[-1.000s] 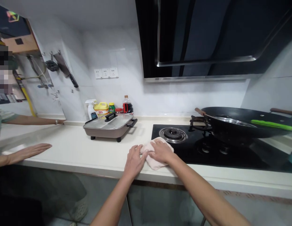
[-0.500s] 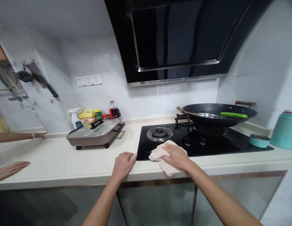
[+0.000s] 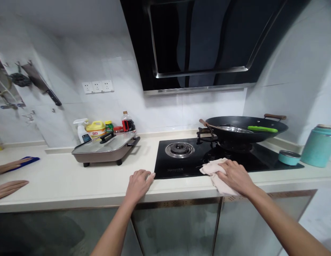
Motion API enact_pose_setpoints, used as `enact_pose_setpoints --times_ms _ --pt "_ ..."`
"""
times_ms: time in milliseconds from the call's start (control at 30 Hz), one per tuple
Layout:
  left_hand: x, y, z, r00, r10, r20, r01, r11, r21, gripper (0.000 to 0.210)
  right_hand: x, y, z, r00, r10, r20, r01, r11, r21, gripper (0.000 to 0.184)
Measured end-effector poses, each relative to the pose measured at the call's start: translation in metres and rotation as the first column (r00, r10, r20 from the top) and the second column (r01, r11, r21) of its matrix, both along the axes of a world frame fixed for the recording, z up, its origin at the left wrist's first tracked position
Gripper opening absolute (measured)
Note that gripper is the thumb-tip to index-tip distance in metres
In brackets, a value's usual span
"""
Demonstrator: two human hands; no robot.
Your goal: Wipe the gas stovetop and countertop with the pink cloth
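A pale pink cloth point(image 3: 213, 170) lies bunched under my right hand point(image 3: 236, 177), whose fingers press and grip it on the front part of the black gas stove point(image 3: 176, 170). Part of the cloth hangs down over the counter's front edge. Just left of the stove's front corner, my left hand point(image 3: 139, 183) rests on the white countertop point(image 3: 74, 185), fingers laid down and thumb apart, holding nothing. Behind it on the stove is a round burner point(image 3: 179, 149). The control knobs are partly hidden behind the cloth and my right hand.
A wok point(image 3: 234, 138) with a green-handled utensil sits on the right burner. A teal tin point(image 3: 289, 159) and teal canister point(image 3: 318, 147) stand at right. Left are a lidded electric pan point(image 3: 101, 156), bottles, and another person's hands, one on a blue cloth point(image 3: 28, 161). A range hood point(image 3: 202, 42) overhangs.
My right hand and the cloth have slid right along the stove's front. The other person's far hand has come nearer, and a blue cloth now shows under it. My left hand stays put.
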State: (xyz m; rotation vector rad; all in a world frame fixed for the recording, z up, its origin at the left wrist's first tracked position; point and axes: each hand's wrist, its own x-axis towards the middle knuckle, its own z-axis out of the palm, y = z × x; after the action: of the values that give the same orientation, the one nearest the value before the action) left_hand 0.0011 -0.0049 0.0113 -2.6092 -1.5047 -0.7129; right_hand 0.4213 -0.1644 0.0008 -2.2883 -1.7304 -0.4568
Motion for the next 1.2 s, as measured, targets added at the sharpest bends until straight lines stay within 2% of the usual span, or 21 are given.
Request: enact_pose_setpoints --times_ms 100,167,300,400,533,600,667,833,1000,1200 --pt "0.002 -0.002 0.001 1.0 0.002 -0.004 -0.002 1.0 -0.001 0.041 0.025 -0.006 -0.001 0.981 -0.191 -0.016 0.191 0.982 -0.016 0.054" --pt "0.003 -0.003 0.001 1.0 0.006 -0.008 -0.006 1.0 -0.001 0.04 0.035 -0.006 0.001 0.962 -0.272 -0.034 0.271 0.962 -0.032 0.057" --pt "0.005 -0.004 0.002 1.0 0.016 -0.016 -0.016 1.0 0.005 0.037 0.024 0.007 0.008 0.95 -0.305 -0.066 0.298 0.95 -0.094 0.06" --pt "0.006 -0.005 0.003 1.0 0.021 -0.016 -0.021 1.0 0.007 0.036 -0.005 0.018 0.009 0.973 -0.22 -0.074 0.211 0.971 -0.114 0.058" --pt "0.005 -0.005 0.003 1.0 0.017 -0.016 -0.017 1.0 0.006 0.036 -0.039 0.024 0.007 0.996 0.037 -0.085 -0.044 0.995 -0.086 0.056" --pt "0.004 -0.004 0.003 1.0 0.015 -0.024 -0.014 1.0 0.007 0.038 -0.045 0.022 0.007 0.983 0.152 -0.107 -0.159 0.985 -0.068 0.053" --pt "0.003 -0.003 0.003 0.999 0.018 -0.034 -0.018 1.0 0.008 0.039 -0.042 0.017 0.008 0.972 0.194 -0.135 -0.202 0.978 -0.054 0.052" --pt "0.002 -0.001 0.001 0.999 0.011 -0.047 -0.01 1.0 0.016 0.039 -0.01 0.0 0.002 0.982 0.135 -0.128 -0.14 0.99 -0.028 0.052" --pt "0.002 0.0 0.0 0.999 0.014 -0.045 -0.013 1.0 0.019 0.04 0.046 -0.017 -0.008 0.996 -0.023 -0.089 0.023 1.0 -0.008 0.055" --pt "0.002 0.001 -0.002 0.999 0.013 -0.043 -0.012 1.0 0.01 0.043 0.11 -0.03 -0.019 0.976 -0.164 -0.147 0.165 0.986 -0.007 0.058"
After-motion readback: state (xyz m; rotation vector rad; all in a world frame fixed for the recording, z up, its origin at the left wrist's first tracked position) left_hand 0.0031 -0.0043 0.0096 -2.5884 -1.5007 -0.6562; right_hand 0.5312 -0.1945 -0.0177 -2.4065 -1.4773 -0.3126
